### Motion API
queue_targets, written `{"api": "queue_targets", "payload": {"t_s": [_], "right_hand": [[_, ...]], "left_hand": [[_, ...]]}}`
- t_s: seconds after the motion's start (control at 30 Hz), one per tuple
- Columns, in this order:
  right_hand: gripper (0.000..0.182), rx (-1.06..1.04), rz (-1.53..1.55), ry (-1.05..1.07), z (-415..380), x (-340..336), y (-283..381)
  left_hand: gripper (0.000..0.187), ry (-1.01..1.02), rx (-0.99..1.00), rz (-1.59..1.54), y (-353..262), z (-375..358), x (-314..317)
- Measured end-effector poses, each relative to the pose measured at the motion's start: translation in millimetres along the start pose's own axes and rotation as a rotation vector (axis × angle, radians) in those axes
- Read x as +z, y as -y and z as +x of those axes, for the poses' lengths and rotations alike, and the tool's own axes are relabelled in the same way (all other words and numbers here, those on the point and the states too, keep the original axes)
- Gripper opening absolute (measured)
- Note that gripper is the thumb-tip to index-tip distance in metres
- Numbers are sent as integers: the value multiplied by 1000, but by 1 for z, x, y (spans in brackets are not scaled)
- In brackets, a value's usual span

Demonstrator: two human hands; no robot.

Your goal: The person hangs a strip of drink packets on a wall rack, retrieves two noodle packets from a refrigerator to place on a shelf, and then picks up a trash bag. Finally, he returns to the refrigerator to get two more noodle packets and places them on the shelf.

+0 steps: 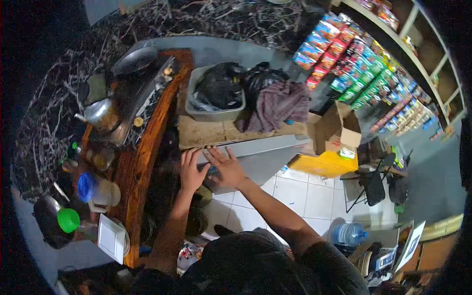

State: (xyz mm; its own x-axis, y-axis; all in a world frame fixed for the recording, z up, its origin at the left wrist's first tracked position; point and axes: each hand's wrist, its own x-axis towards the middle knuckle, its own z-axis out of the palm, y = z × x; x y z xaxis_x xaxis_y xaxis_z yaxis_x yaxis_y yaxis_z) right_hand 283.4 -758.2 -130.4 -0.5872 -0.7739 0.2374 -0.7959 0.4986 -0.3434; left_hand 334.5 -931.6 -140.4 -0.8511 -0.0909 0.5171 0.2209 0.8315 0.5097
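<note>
Your left hand [192,171] and right hand [227,169] both lie palm down on the left end of the grey box [265,160], fingers spread, neither one clenched. The hands sit side by side, thumbs close together; whether the thumbs press on anything, you cannot tell from here. The box lies right along the near side of the low table [189,132], its long top running off to the right.

Behind it, the table is crowded: a grey tub [216,116] with a black bag [221,86] in it, and a checked cloth [282,105] heaped to the tub's right. These stand close at the far side. At the box's right end, the yellow box [322,165] and the open carton [350,129] block the way.

To your left, beyond a dark gap, runs the wooden bench [142,182] — loaded with a kettle [103,114], a blue-lidded jug [105,193], a green cup [68,220] and a white tray [112,238]. White floor [241,219] shows under your right forearm. Farther right stand a black chair [372,189] and, nearer you, a big water bottle [350,233]. Rows of snack packets [361,69] hang at the far right, below the shelf [408,44].
</note>
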Motion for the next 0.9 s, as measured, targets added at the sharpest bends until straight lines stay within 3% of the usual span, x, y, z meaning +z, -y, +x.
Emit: {"api": "queue_targets", "payload": {"t_s": [0.27, 0.63, 0.7, 0.77, 0.87, 0.9], "right_hand": [[92, -6, -77, 127, -8, -8, 0], [85, 42, -73, 207, -14, -8, -2], [81, 49, -25, 192, -32, -13, 2], [77, 51, 36, 174, -42, -14, 8], [63, 73, 118, -46, -70, -4, 22], [63, 70, 133, -26, -82, -5, 30]], "left_hand": [[56, -28, -92, 50, -10, 1, 1], [52, -17, -93, 65, -12, 1, -3], [53, -15, -66, 56, -15, -8, -5], [58, 71, -196, 187, -33, -20, -13], [56, 96, -190, 146, -48, -38, -18], [53, 119, -192, 133, -54, -44, -20]]}}
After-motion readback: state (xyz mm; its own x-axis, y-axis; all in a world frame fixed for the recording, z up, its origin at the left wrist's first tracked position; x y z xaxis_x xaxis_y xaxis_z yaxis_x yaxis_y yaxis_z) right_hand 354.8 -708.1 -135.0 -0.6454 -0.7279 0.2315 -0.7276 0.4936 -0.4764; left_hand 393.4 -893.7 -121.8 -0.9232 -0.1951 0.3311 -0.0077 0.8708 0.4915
